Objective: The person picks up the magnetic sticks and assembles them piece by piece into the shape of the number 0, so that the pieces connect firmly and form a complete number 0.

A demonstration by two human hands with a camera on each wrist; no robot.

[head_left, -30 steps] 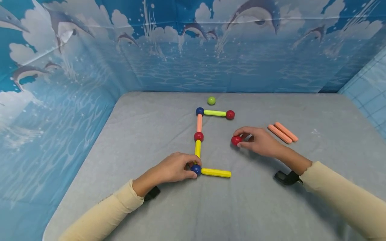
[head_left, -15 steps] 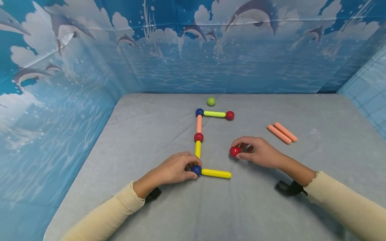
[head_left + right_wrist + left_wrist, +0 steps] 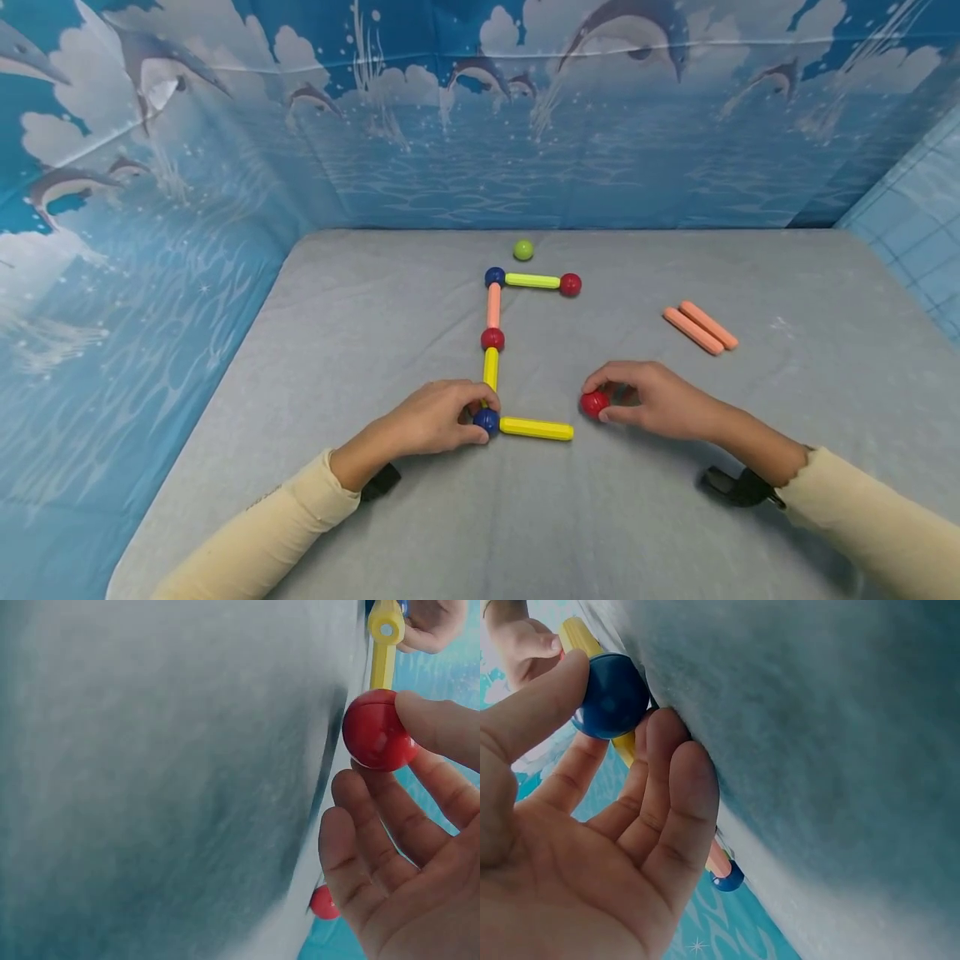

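i'm pinching a red ball (image 3: 594, 404) in my right hand (image 3: 660, 400), nearing the yellow rod (image 3: 536, 429), while my left hand (image 3: 435, 417) is pinching the blue ball (image 3: 486, 422); frame half built.

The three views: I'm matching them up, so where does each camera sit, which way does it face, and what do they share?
Head: worn on the head, looking forward and down at the table; both hands and sleeves show.
Left wrist: at the left hand, looking along the palm to the blue ball in its grip.
Right wrist: at the right hand, looking along the fingers to the red ball.
Shared: both wrist views show the yellow rod, also seen from the head.
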